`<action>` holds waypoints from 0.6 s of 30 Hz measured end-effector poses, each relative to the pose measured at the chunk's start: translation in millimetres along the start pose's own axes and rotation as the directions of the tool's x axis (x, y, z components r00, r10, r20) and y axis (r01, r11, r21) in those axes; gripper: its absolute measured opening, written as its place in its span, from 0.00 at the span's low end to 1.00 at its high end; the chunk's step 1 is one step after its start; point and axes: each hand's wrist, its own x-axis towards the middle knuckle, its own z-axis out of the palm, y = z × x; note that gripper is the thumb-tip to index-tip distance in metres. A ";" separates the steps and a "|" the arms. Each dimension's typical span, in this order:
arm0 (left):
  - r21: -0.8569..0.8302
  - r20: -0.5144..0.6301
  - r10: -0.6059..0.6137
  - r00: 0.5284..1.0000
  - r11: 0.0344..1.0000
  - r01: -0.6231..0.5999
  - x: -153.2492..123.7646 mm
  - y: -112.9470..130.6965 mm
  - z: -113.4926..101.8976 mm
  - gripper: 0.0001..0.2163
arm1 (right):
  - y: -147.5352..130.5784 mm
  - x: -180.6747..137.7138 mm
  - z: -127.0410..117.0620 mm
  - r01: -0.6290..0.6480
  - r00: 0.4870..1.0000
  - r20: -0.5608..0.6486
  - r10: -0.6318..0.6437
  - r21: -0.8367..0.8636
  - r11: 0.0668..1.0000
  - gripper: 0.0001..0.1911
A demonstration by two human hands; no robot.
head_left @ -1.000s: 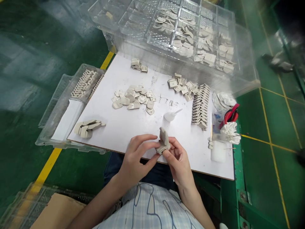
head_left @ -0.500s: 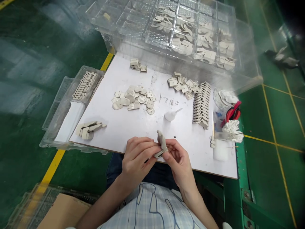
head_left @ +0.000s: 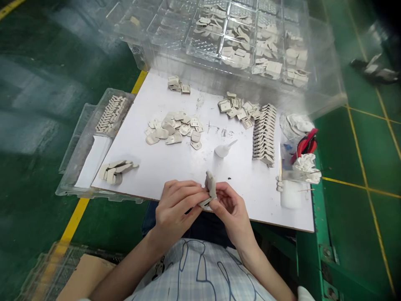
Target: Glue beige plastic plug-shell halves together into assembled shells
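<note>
Between my two hands, just over the near edge of the white board (head_left: pixel 188 167), is a small curved beige plastic piece (head_left: pixel 210 186) with a slotted foot. My left hand (head_left: pixel 178 205) pinches it from the left; the fingers of my right hand (head_left: pixel 230 207) close on its right side and base. A white squeeze bottle (head_left: pixel 222 150) with a thin nozzle stands beyond my hands. Loose flat beige parts (head_left: pixel 175 127) lie scattered further back. At the right, a row of stacked beige pieces (head_left: pixel 264 136) runs away from me, beside a heap of square beige parts (head_left: pixel 239 109).
A clear compartment tray (head_left: pixel 250 79) holding beige parts spans the board's far side. Left, a clear box (head_left: pixel 70 175) holds more pieces; some joined beige pieces (head_left: pixel 117 171) lie near it. Red-handled pliers (head_left: pixel 305 146), crumpled white tissue (head_left: pixel 305 163) and a white cylinder (head_left: pixel 290 197) sit at right.
The view has shifted slightly. My hands keep the same grip on the beige plastic piece, and the things on the board have not moved.
</note>
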 end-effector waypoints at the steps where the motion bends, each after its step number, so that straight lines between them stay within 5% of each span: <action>1: 0.027 0.001 0.006 1.000 1.000 -0.006 1.1 -1.0 -0.6 0.08 | 1.9 0.4 0.1 -0.013 1.000 0.003 0.013 0.035 0.999 0.11; 6: 0.077 -0.028 0.057 0.998 0.996 -0.055 5.3 -1.3 -3.2 0.08 | 5.4 1.9 -2.3 -0.052 0.998 0.042 0.047 0.110 0.993 0.12; 11: 0.028 0.089 0.089 0.992 0.995 -0.091 5.3 -3.2 -15.4 0.10 | 2.6 5.4 -12.4 -0.086 0.990 0.123 0.075 0.091 0.992 0.15; 14: -0.084 0.207 -0.125 0.970 0.986 0.145 2.6 -5.1 -27.4 0.13 | 1.1 6.5 -18.0 -0.076 0.993 0.097 0.070 0.065 0.995 0.16; 18: -0.300 0.391 -0.482 0.784 0.738 0.604 -3.1 -3.3 -32.8 0.12 | 0.0 7.6 -16.4 0.010 0.978 0.207 0.010 -0.098 0.995 0.16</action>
